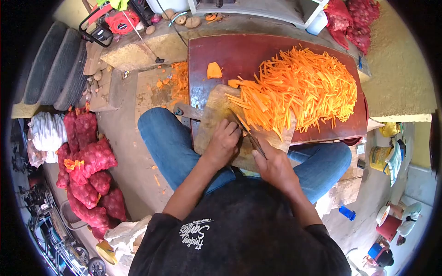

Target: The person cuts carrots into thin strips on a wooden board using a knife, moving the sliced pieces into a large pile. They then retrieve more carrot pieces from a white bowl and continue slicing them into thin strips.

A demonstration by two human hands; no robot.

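My right hand (275, 163) is wrapped round the handle of a knife (247, 129), whose dark blade slants up and left over the wooden cutting board (209, 120). Close beside the blade, my left hand (224, 141) rests on the board with its fingers curled together; whatever they hold, if anything, is hidden. A large heap of carrot sticks (306, 92) covers the right of the board and spreads over the dark red table (239, 51). One thick carrot piece (214, 70) lies apart, beyond the board. A flat metal blade (189, 112) sticks out at the board's left edge.
Red net sacks of onions (90, 179) are stacked on the floor at left, below several tyres (55, 64). Orange scraps (178, 83) litter cardboard left of the table. More red sacks (354, 20) stand at back right. Two people are at lower right, near a red tub (388, 227).
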